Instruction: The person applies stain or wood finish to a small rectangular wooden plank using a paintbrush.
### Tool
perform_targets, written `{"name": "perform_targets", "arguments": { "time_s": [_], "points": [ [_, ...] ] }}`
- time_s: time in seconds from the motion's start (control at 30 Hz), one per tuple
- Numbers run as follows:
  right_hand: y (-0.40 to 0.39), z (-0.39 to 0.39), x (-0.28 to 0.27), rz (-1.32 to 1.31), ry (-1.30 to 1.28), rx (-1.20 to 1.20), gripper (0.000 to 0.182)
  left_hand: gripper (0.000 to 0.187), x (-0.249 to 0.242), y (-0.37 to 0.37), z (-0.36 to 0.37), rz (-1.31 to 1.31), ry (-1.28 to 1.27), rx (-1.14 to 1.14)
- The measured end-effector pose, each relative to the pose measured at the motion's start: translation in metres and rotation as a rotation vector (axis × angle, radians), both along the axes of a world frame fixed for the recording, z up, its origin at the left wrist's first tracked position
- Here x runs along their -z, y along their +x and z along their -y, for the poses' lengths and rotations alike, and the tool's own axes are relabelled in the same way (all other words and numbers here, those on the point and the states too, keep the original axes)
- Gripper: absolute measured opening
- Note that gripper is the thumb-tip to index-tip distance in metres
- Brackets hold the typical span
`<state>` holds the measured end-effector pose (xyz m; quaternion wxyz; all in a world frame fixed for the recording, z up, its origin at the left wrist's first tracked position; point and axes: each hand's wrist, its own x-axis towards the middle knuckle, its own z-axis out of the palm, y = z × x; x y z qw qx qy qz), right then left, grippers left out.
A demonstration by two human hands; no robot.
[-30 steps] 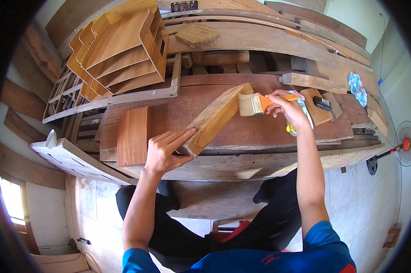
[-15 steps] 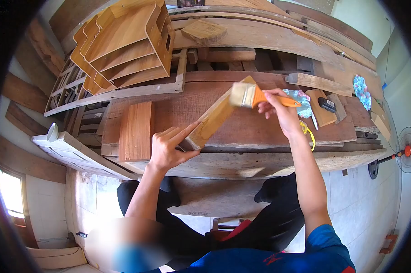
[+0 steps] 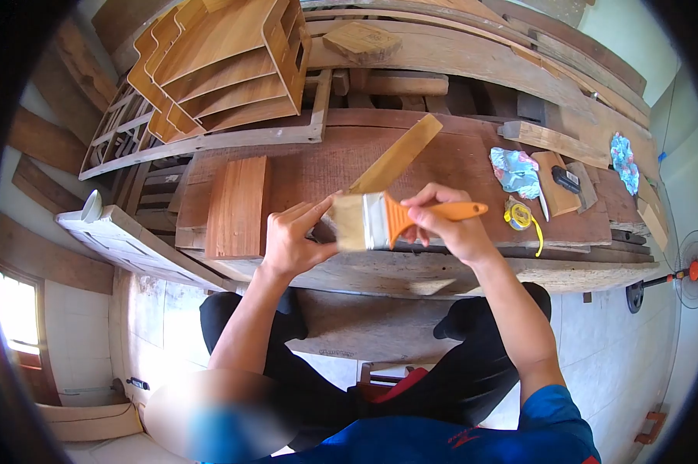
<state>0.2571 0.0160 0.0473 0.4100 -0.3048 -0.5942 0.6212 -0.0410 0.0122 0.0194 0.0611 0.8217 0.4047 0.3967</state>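
My left hand (image 3: 293,238) grips the near end of a narrow wooden block (image 3: 399,153), which slants away to the upper right over the brown board (image 3: 473,185). In my right hand (image 3: 446,224) is a wide paintbrush (image 3: 376,222) with an orange handle, a metal band and pale bristles. The bristles overlap the near end of the block, close to my left fingertips, and hide that part of it. A reddish wooden block (image 3: 238,207) lies on the board left of my left hand.
A wooden tiered organizer (image 3: 233,77) stands at the back left. To the right lie a yellow tape measure (image 3: 519,216), a crumpled blue cloth (image 3: 515,172), and a black object (image 3: 567,180) on a small wood piece. Planks (image 3: 473,66) run along the back. A fan (image 3: 693,271) stands far right.
My right hand has drawn the paintbrush down and left, from the far end of the wooden block to its near end. My left hand keeps its grip; the view has shifted slightly.
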Motion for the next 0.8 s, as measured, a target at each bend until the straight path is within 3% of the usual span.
{"name": "perform_targets", "arguments": {
  "time_s": [0.1, 0.23, 0.33, 0.47, 0.57, 0.67, 0.7, 0.8],
  "points": [
    [-0.002, 0.005, -0.009, 0.124, 0.18, -0.153, 0.018, 0.068, -0.002, 0.004, 0.002, -0.004, -0.008, -0.026],
    [0.009, -0.017, 0.009, -0.132, 0.082, 0.158, 0.021, 0.057, -0.017, 0.021, 0.012, 0.218, -0.229, -0.133],
    [0.0, -0.012, 0.011, -0.015, 0.219, 0.362, 0.025, 0.05, -0.02, 0.017, 0.008, 0.344, -0.442, -0.205],
    [-0.006, -0.001, 0.018, 0.151, 0.311, 0.008, 0.024, 0.046, -0.017, 0.012, 0.005, 0.483, -0.548, -0.201],
    [-0.004, -0.006, 0.012, 0.14, 0.31, 0.022, 0.023, 0.047, -0.021, 0.011, 0.007, 0.427, -0.551, -0.204],
    [-0.012, -0.009, 0.006, 0.149, 0.505, 0.352, 0.025, 0.044, -0.015, 0.008, 0.008, 0.464, -0.55, -0.179],
    [-0.015, -0.005, 0.001, 0.175, 0.606, 0.346, 0.024, 0.043, -0.016, 0.009, 0.009, 0.524, -0.559, -0.165],
    [-0.014, -0.004, -0.002, 0.413, 0.825, -0.019, 0.018, 0.04, -0.013, 0.002, 0.004, 0.603, -0.587, -0.166]
  ]
}}
